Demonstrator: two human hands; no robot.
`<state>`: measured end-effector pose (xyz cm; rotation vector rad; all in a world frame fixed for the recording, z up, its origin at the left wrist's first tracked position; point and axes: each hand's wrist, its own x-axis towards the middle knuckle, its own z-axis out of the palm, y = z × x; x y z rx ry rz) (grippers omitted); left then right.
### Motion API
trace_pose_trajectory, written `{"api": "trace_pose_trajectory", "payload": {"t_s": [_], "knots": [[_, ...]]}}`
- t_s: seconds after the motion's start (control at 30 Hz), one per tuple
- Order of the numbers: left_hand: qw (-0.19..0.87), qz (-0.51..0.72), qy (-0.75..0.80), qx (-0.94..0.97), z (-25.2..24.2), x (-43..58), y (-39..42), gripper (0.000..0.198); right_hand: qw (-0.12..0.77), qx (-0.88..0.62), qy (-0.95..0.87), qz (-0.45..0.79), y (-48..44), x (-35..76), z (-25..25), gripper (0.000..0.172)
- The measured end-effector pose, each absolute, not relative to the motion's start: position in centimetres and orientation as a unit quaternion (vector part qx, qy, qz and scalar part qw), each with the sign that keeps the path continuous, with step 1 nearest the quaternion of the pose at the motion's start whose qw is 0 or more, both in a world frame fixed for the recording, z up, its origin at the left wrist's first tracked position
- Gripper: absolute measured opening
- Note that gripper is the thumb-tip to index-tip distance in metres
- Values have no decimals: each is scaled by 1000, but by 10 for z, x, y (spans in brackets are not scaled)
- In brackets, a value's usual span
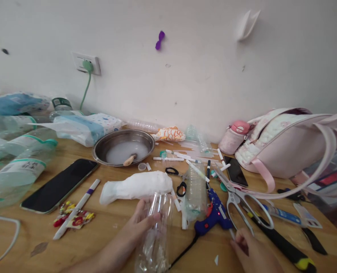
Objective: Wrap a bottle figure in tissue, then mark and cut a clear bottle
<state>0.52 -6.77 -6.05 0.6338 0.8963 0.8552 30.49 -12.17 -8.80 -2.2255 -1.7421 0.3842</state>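
Note:
My left hand (145, 223) is closed around a clear plastic bottle (157, 242) near the front of the table. Just beyond it lies a bottle-like shape covered in white (140, 184). Low on the right, my right hand (252, 248) has its fingers curled; a thin pale stick meets its fingertips at the tail of a blue glue gun (214, 214), and I cannot make out what it grips. Large scissors (237, 193) lie right above that hand, handles towards me. A clear cut bottle (196, 189) rests beside the glue gun.
A metal bowl (123, 163) of cloudy liquid holds a wooden-handled tool. Phones (60, 185), markers (77, 208), small black-handled scissors (181, 188) and a black-yellow cutter (285, 242) lie around. Plastic bottles (23, 167) crowd the left; a pink bag (288, 144) stands right.

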Motion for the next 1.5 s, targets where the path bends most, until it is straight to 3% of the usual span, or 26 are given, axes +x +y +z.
{"api": "trace_pose_trajectory", "payload": {"t_s": [0.13, 0.47, 0.63, 0.8, 0.97, 1.2, 1.5], "knots": [[763, 394, 427, 283, -53, 7, -66, 61, 143, -770, -614, 102, -104, 302, -73, 18], [760, 406, 423, 282, -63, 6, -68, 50, 128, -768, -622, 87, -75, 260, -31, 24], [769, 415, 403, 273, -64, 7, -66, 49, 141, -678, -719, 52, -74, 212, -19, 24], [770, 412, 402, 273, -58, 9, -64, 54, 7, -546, -837, -26, -55, 178, -23, 21], [768, 409, 419, 260, -52, 10, -64, 63, -20, -583, -811, -48, -19, 185, -25, 26], [773, 392, 429, 255, -71, 12, -60, 80, -35, -620, -783, -26, -28, 175, -27, 17], [772, 385, 422, 278, -68, 9, -60, 72, -45, -675, -736, 23, -33, 175, -30, 28]]}}
